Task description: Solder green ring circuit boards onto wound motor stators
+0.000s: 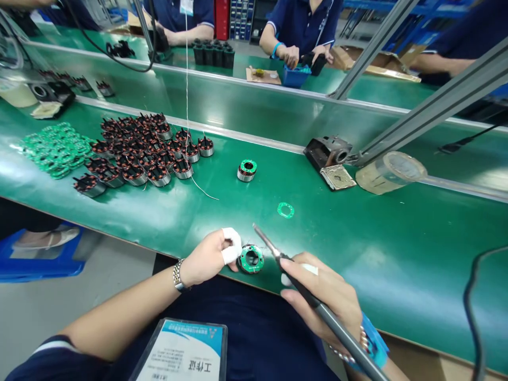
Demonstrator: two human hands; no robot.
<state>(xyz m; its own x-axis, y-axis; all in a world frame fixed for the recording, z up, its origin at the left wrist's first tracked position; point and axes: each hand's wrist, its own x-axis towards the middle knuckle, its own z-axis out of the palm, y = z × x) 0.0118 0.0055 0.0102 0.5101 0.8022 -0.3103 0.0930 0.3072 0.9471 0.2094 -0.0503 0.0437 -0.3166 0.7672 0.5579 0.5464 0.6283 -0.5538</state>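
My right hand [331,293], with white finger covers, is wrapped round a soldering iron [313,301]. Its metal tip points up and left, above the bench and apart from the boards. My left hand [212,256] has white covers on thumb and forefinger, bent together at the left rim of a motor stator [251,259] topped by a green ring-shaped circuit board. Another finger sits low against its side; thin wire ends stick out at its edge. Farther off, a second stator with a board [246,170] stands upright. A loose ring board [286,210] lies flat to its right.
Many bare stators [135,151] crowd the left, beside a pile of green boards [55,148]. A thin solder wire [187,79] hangs down to the bench. A soldering iron stand [329,159] and tub [391,172] stand right, near a slanted metal post. Co-workers sit opposite.
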